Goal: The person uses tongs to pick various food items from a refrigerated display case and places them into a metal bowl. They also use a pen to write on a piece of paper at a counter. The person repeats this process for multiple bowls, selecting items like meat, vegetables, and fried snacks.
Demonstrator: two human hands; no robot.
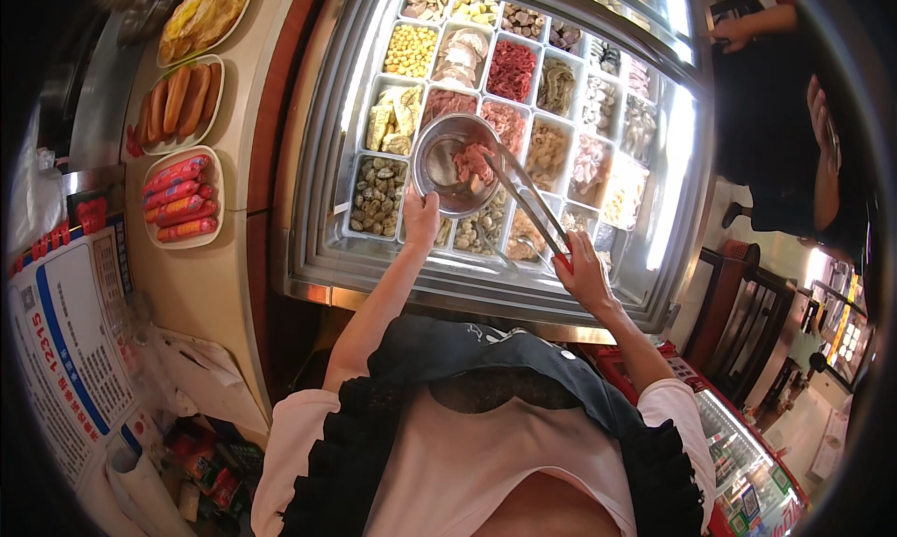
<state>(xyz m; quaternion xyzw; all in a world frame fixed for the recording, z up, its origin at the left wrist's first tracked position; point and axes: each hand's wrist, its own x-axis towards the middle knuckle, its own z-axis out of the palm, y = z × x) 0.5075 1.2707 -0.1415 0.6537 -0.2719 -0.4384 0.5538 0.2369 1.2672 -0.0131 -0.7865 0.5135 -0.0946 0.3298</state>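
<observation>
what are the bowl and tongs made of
The bowl, held by the left hand, looks like polished steel, with bright reflections. The tongs in the right hand look like bare metal too, with red, probably plastic, grips.

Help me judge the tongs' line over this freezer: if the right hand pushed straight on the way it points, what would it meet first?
The right hand points its tongs up-left into the metal bowl; their tips would likely meet the pink sliced meat inside it first, though depth is hard to judge.
</observation>
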